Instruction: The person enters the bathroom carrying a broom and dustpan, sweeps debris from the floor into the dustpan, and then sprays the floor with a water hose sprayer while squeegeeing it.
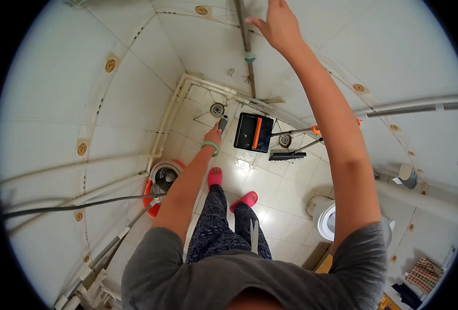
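Observation:
My left hand (213, 136), with a pale green band at the wrist, is closed around a grey cylinder with a dark end (223, 123). Its exact kind does not show. Raised high at the top edge is my right hand (281, 27), thumb spread away from the fingers. The fingertips are cut off by the frame, and I see nothing in this hand. Its thumb is close to a metal pole (244, 31) against the tiled wall; whether they touch I cannot tell.
A black dustpan (246, 135) with an orange strip and a black broom head (288, 156) lie ahead near two floor drains. A red-orange tub (149, 192) stands left, a white bucket (326, 222) right. Pipes run along the walls. The floor (243, 166) shines as if wet.

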Demonstrator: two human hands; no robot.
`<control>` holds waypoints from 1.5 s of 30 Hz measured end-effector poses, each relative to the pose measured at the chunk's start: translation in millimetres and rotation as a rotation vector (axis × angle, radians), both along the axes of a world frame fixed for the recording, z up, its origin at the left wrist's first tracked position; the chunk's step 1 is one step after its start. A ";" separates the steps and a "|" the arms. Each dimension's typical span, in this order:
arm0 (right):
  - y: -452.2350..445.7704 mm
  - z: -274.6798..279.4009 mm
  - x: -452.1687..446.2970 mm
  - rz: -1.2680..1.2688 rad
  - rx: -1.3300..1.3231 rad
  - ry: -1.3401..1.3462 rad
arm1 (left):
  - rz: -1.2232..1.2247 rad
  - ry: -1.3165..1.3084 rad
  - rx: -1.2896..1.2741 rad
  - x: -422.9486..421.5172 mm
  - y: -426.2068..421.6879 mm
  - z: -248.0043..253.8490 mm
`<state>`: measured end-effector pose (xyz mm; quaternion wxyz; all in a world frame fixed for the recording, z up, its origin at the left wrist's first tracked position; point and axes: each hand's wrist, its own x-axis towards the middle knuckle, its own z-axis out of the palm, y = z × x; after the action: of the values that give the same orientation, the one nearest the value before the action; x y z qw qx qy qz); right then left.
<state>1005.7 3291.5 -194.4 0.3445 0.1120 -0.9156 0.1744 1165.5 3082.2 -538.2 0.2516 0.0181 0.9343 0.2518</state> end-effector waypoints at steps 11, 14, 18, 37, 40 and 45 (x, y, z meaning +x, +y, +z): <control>-54.1 10.9 -81.4 -0.249 0.046 -0.249 | -0.024 -0.021 0.106 -17.3 -30.3 2.0; -42.8 12.7 -78.1 -0.273 0.078 -0.228 | -0.021 -0.056 0.144 -15.8 -30.1 -0.1; -22.3 3.9 -71.9 -0.346 0.151 -0.125 | -0.044 -0.095 0.163 -10.4 -23.1 -1.6; 4.0 38.9 -29.7 -0.404 0.042 -0.095 | -0.113 -0.154 0.164 -8.7 41.0 -37.6; 4.4 27.6 -30.9 -0.343 -0.068 -0.109 | -0.083 -0.175 0.161 -11.5 27.4 -39.0; 6.2 2.9 -28.0 -0.341 -0.078 -0.145 | -0.009 -0.175 0.127 -15.9 -10.5 -53.0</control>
<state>977.7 3297.7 -191.5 0.3064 -0.0712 -0.9363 0.1564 1149.7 3071.8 -591.1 0.3316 0.0160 0.8909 0.3101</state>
